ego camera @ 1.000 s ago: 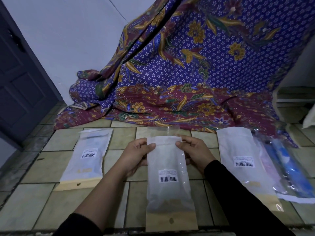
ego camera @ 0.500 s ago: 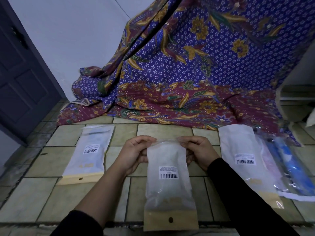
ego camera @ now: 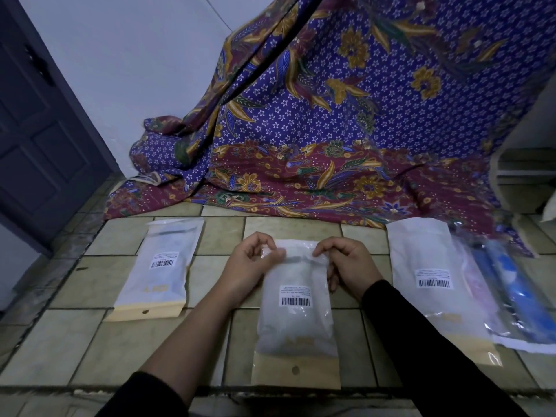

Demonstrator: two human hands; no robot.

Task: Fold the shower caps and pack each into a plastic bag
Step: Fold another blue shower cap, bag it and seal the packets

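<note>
A frosted plastic bag (ego camera: 296, 308) with a barcode label and a tan card header lies on the tiled floor in front of me, something pale packed inside. My left hand (ego camera: 251, 264) pinches its top left corner. My right hand (ego camera: 346, 263) pinches the top right edge, where the flap is folded down. A second packed bag (ego camera: 156, 272) lies flat to the left. A third bag (ego camera: 427, 284) lies to the right, on top of more packets.
A blue and white item in clear wrap (ego camera: 511, 290) and a pinkish packet (ego camera: 478, 284) lie at the far right. Patterned batik cloth (ego camera: 301, 176) drapes over the floor behind. A dark door (ego camera: 45, 139) stands at left. A floor step edge (ego camera: 90, 389) runs near me.
The bag's clear top flap stood up a second ago; it is now folded down and both hands have closed onto the top edge. The view has tilted slightly.
</note>
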